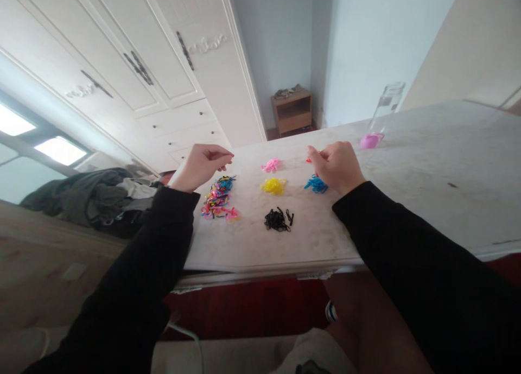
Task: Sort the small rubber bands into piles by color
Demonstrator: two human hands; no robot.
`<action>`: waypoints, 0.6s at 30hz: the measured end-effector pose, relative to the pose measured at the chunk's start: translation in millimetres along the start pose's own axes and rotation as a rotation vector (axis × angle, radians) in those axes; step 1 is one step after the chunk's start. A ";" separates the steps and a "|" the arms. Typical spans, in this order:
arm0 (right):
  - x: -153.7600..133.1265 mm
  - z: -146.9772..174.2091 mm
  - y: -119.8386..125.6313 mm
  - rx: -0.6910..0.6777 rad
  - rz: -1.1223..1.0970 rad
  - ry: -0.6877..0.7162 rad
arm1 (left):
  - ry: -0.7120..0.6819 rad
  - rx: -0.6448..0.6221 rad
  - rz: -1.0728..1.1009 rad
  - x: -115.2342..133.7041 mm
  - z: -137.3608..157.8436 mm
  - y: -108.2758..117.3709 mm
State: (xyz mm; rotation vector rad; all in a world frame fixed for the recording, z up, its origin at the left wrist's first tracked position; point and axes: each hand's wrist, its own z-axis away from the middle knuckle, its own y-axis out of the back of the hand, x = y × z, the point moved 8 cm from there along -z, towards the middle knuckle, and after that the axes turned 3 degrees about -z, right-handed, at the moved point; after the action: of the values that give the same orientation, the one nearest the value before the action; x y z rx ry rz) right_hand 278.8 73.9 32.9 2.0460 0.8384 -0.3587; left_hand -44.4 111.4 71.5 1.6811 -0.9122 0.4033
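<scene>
My left hand [207, 165], fingers pinched together, is above the mixed heap of coloured rubber bands [217, 200]; I cannot make out anything in its tips. My right hand [338, 165], also closed in a pinch, is over the right side of the sorted piles. A bit of red band [308, 160] shows beside its fingertips; whether it is held or lies on the table is unclear. Partly behind that hand lies a blue pile of bands [316, 185]. Between the hands are a pink pile [271, 165], a yellow pile [274, 187] and a black pile [277, 220].
The white table [415, 200] extends to the right. A clear glass bottle [386, 109] and a pink rounded object [370, 141] stand at its far side. Dark clothes [93, 200] are heaped at the left. Beyond are a white wardrobe [163, 48] and a small wooden nightstand [293, 112].
</scene>
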 end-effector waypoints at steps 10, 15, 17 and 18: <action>3.3 2.2 7.2 0.071 0.085 -0.157 | 0.082 -0.244 -0.273 -34.9 -2.9 1.0; -0.6 2.7 11.1 0.091 0.098 -0.143 | 0.090 -0.246 -0.363 -44.5 -2.5 3.3; -1.0 2.8 11.0 0.078 0.098 -0.155 | 0.082 -0.218 -0.351 -47.4 -3.2 6.0; -1.4 2.7 10.9 0.070 0.097 -0.161 | 0.078 -0.208 -0.343 -48.7 -3.4 6.7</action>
State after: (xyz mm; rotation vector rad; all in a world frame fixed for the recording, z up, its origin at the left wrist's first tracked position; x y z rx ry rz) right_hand 285.4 66.8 38.8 2.0827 0.6343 -0.4974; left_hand -80.0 131.6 44.0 1.5795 -0.5723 0.1353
